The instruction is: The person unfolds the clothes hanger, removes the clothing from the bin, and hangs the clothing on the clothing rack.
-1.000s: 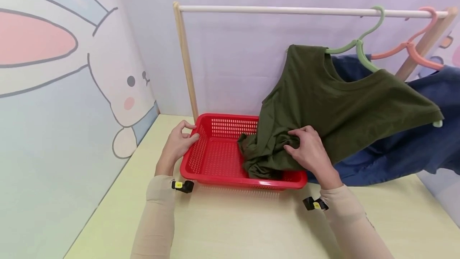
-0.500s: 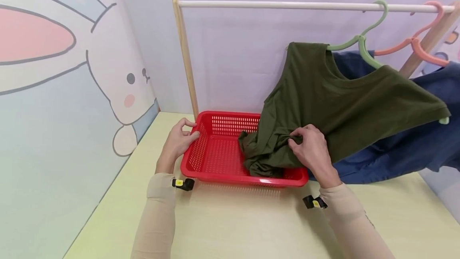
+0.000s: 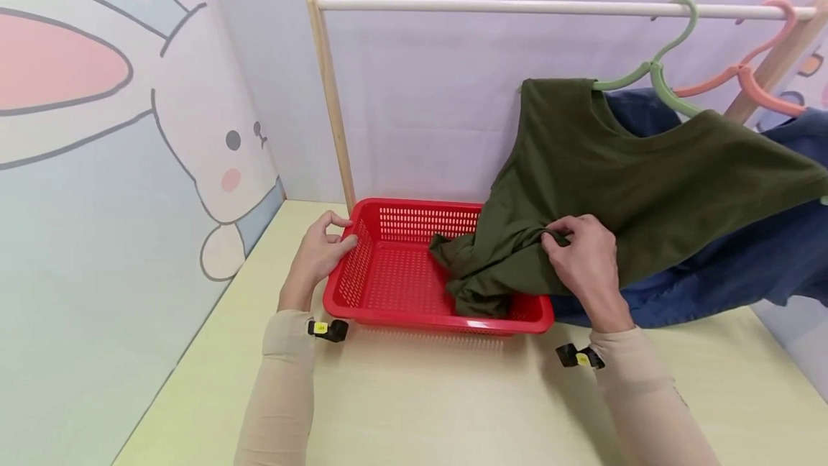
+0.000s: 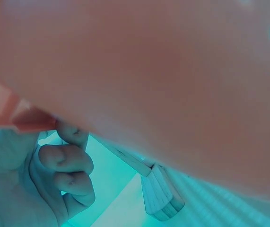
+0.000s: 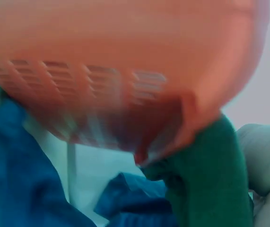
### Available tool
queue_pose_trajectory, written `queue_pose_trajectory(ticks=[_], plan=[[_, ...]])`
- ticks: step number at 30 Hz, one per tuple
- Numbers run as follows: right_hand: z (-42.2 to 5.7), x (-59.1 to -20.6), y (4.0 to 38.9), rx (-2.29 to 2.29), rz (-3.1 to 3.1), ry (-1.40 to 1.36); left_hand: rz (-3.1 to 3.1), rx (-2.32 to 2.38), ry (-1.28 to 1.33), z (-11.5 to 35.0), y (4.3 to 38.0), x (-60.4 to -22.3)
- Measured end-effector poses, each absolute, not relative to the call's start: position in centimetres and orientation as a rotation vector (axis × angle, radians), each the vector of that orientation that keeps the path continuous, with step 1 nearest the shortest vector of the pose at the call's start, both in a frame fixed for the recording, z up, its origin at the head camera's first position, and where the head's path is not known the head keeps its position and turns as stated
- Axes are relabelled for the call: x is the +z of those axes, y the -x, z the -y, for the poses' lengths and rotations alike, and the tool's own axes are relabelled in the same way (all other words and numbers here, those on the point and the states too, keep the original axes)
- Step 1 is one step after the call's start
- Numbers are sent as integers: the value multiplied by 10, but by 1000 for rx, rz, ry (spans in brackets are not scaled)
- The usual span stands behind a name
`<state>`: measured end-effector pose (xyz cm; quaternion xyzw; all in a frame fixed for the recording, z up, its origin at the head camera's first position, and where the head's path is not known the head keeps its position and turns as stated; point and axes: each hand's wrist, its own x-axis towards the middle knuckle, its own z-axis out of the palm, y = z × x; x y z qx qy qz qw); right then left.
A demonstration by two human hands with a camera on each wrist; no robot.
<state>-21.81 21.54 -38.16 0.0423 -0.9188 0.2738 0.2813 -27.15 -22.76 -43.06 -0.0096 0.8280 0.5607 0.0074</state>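
Observation:
My left hand [image 3: 318, 250] grips the left rim of a red plastic basket [image 3: 401, 318], thumb on one side and fingers curled under the edge in the left wrist view. The fabric of a dark green sleeveless top [image 3: 621, 171] is pinched between thumb and fingers of my right hand [image 3: 585, 257], over the basket's right end. The top's shoulders sit on a green hanger [image 3: 673, 96], while its bunched lower part lies inside the basket. In the right wrist view the basket's underside [image 5: 196, 33] covers much of the frame, with the green cloth [image 5: 215, 175] beside it.
A clothes rack with a white rail [image 3: 485, 6] and wooden posts stands along the back wall [image 3: 414, 121]. Behind the green top, a blue garment [image 3: 698, 286] hangs from an orange hanger [image 3: 766, 92]. The basket rests on a pale wooden table [image 3: 440, 401].
My right hand has shifted right, tightening its pinch and drawing the green cloth rightward and partly out over the basket's edge. The left hand stays on the rim.

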Motion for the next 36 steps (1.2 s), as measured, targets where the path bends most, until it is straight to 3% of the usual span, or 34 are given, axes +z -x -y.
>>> queue_pose_trajectory(ticks=[36], plan=[[-277,-333,189,721,2401,251,-2560,1764,67,234,269,-433]])
